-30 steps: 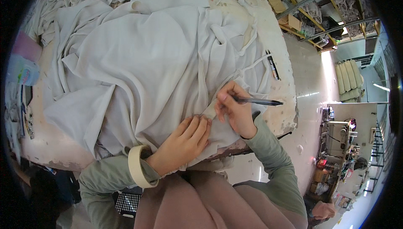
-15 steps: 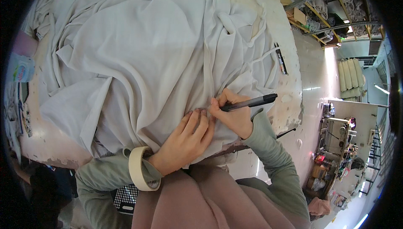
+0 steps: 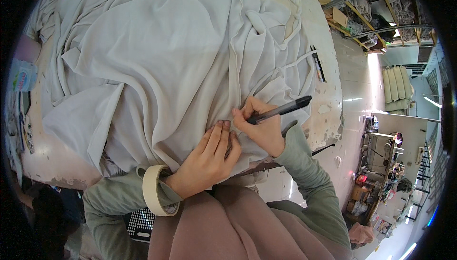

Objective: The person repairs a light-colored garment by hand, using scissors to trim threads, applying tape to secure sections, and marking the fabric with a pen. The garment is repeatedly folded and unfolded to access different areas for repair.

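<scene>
Pinching a black pen [image 3: 282, 109] with the fingers of the right hand [image 3: 267, 129], over pale grey cloth [image 3: 181, 55] draped across the desk [image 3: 54, 165]. Resting the left hand [image 3: 205, 164] on that cloth, with fingers close together; cannot tell whether pinching any. Wearing a tape roll [image 3: 151, 191] around the left sleeve [image 3: 116, 194].

I see plain, pale grey cloth [image 3: 157, 50] over a beige surface [image 3: 59, 169] blotched darker at its rim. The pen [image 3: 282, 110] I make out as black. Both sleeves [image 3: 116, 194] show grey-green, the roll of tape [image 3: 151, 193] cream, the lap garment [image 3: 204, 226] dusty pink; a black panel [image 3: 139, 223] carries rows of pale dots.
</scene>
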`<state>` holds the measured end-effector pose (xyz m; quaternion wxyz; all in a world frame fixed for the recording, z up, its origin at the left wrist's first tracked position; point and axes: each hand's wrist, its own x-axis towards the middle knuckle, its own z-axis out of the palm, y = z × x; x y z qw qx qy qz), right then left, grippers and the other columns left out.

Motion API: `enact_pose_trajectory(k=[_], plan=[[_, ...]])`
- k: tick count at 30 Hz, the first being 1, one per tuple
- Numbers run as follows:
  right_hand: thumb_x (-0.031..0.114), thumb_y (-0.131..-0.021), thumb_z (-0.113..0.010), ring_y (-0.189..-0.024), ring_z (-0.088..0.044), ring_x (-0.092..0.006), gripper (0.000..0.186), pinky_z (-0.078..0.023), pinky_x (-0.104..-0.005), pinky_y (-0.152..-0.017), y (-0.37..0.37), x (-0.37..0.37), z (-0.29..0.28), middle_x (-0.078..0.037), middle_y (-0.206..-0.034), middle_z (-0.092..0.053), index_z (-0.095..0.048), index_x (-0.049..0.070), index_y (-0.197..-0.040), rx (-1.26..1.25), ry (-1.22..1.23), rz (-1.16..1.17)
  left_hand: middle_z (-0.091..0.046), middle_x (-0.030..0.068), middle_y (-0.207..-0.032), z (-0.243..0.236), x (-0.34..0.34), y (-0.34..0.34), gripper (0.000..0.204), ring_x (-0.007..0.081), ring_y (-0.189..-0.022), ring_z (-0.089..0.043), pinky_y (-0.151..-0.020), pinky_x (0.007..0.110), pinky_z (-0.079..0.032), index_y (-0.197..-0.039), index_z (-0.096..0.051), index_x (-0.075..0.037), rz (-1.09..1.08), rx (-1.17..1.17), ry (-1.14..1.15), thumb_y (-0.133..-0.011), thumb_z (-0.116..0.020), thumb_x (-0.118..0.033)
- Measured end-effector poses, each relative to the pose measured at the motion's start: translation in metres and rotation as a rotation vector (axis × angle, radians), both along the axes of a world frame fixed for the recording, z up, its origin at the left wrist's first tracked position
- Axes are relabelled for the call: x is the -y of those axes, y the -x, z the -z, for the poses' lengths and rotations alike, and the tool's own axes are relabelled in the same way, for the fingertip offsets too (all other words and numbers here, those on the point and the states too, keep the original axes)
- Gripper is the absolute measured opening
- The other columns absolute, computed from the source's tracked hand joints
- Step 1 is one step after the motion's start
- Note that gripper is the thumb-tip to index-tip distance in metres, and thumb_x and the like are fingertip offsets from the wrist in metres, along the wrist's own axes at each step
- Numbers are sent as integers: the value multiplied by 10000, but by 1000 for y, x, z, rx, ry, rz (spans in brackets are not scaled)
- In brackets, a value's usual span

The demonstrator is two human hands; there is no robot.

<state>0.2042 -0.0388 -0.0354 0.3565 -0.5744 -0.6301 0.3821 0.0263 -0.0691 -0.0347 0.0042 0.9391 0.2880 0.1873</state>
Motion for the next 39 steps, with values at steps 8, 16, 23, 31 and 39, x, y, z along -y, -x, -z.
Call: enact_pose_trajectory(k=[8,16,23,31,39], plan=[[82,-780,-703,-539,-437,-27,294,-388,-217,-476,2,3,1,-22,-558,-527,-463,15,-624,104,-41,-15,-596,293,-1081,-1,0,1,289,362,-1050,-584,-930,387,-481,-990,-559,63,10,1,1,-782,-521,-135],[97,-772,-708,-525,-431,-39,268,-377,-221,-469,1,4,2,-25,-552,-518,-492,14,-637,160,-70,-12,-582,268,-1078,-2,1,0,361,357,-1057,-566,-919,382,-488,-1021,-568,44,-10,-11,15,-711,-534,-138],[74,-773,-703,-548,-411,-31,269,-362,-217,-484,0,1,5,-2,-564,-494,-479,20,-634,54,-55,-61,-577,267,-1081,0,2,0,356,361,-1067,-561,-923,382,-487,-1032,-566,46,-4,-16,12,-726,-534,-133],[60,-783,-692,-545,-379,-26,263,-342,-223,-474,-2,2,4,18,-549,-460,-476,20,-638,92,-83,24,-569,290,-1116,-1,1,0,301,359,-1043,-576,-937,404,-472,-989,-548,62,11,34,67,-774,-538,-149],[76,-790,-697,-552,-433,-23,264,-378,-207,-488,-1,1,3,0,-557,-519,-487,14,-644,111,-47,-24,-576,277,-1112,-1,0,-1,301,354,-1041,-575,-949,407,-466,-990,-546,53,3,28,53,-774,-537,-158]])
